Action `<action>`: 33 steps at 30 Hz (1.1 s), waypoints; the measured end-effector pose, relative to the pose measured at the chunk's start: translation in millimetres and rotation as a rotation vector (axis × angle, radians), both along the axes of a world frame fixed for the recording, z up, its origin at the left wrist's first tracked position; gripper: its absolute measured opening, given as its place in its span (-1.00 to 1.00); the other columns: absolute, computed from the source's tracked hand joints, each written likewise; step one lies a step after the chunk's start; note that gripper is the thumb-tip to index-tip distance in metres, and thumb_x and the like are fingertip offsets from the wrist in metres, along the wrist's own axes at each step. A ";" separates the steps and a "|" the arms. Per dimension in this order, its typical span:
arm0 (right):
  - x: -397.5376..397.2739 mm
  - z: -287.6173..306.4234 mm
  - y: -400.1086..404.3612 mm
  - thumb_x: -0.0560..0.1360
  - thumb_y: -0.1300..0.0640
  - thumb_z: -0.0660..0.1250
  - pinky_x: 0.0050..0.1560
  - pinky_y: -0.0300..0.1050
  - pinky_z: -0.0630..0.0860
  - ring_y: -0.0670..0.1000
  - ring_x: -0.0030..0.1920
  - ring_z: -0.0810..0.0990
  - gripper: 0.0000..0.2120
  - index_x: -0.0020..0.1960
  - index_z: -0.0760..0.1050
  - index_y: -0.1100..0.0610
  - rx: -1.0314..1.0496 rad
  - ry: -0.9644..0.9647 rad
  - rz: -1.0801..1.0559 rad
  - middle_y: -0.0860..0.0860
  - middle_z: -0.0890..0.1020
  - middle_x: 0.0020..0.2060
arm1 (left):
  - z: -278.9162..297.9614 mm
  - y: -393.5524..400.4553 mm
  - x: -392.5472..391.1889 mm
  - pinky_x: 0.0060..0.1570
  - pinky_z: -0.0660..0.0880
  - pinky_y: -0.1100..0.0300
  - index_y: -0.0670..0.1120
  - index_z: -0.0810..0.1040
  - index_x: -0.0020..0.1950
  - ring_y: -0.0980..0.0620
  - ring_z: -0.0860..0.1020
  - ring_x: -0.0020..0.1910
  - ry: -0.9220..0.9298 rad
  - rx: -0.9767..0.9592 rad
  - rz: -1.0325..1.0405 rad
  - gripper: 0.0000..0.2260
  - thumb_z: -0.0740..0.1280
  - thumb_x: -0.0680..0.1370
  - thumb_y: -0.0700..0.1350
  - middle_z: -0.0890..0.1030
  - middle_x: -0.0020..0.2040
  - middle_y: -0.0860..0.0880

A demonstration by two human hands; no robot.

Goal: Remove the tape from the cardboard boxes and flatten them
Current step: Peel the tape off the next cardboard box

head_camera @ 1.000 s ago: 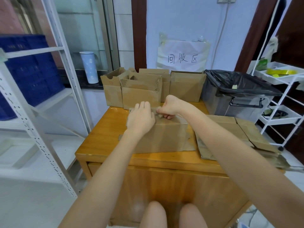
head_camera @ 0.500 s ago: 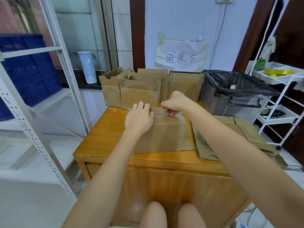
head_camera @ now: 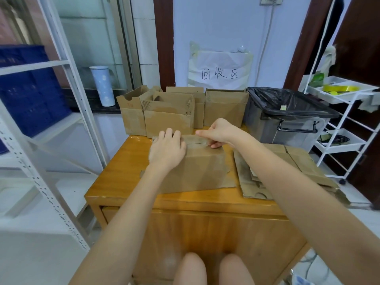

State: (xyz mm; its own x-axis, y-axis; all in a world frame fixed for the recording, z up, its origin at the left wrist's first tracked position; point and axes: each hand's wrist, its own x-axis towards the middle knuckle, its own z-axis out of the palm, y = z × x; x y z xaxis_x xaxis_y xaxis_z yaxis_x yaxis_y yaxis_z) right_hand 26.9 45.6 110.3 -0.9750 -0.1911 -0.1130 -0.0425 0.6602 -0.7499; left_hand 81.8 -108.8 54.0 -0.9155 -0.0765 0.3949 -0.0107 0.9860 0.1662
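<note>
A closed cardboard box [head_camera: 197,167] is shown at the centre of the wooden surface [head_camera: 123,171]. It is steadied by the left hand [head_camera: 167,150], laid flat with fingers extended, while clear tape [head_camera: 195,139] on its top is pinched by the right hand [head_camera: 218,132]. Open boxes [head_camera: 168,118] are ranged at the far edge; a grey bin [head_camera: 287,128] holding a black liner stands far right. Flattened cardboard [head_camera: 287,167] is stacked at right. A wall sheet [head_camera: 220,68] is marked "回收区".
</note>
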 end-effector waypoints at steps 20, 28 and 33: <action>0.4 -14.0 -20.3 0.39 -0.25 0.41 -0.26 -0.11 0.47 0.01 -0.28 0.52 -0.55 -0.18 0.45 0.15 0.333 0.235 -0.028 -0.02 0.50 -0.37 | -0.4 2.0 -0.8 0.14 0.36 0.04 -0.13 0.41 0.23 -0.09 0.38 0.17 -0.005 -0.026 0.008 -0.70 0.02 0.64 -0.03 0.44 0.17 -0.11; 6.9 4.2 -20.6 0.46 0.12 0.36 -0.40 -0.20 0.46 0.00 -0.43 0.45 -0.80 -0.25 0.41 0.19 0.359 0.073 0.099 0.06 0.51 -0.40 | -1.0 0.6 -0.5 0.12 0.36 0.05 -0.13 0.42 0.22 -0.08 0.38 0.14 0.005 -0.025 0.007 -0.71 0.03 0.64 -0.04 0.44 0.15 -0.10; 3.9 5.0 -19.7 0.42 0.08 0.40 -0.14 -0.12 0.56 -0.01 -0.37 0.51 -0.76 -0.24 0.35 0.14 0.400 0.082 0.106 0.00 0.55 -0.38 | -0.5 1.2 -0.2 0.11 0.35 0.04 -0.14 0.41 0.20 -0.09 0.38 0.13 0.000 -0.031 0.010 -0.72 0.03 0.64 -0.04 0.44 0.13 -0.11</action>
State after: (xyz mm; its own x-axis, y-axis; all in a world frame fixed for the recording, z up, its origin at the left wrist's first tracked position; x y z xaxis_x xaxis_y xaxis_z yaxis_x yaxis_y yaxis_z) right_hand 30.8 25.9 115.3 -0.9613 -0.2474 -0.1213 -0.1746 0.8875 -0.4265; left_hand 81.6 -107.5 53.5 -0.9148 -0.0736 0.3972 -0.0207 0.9905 0.1359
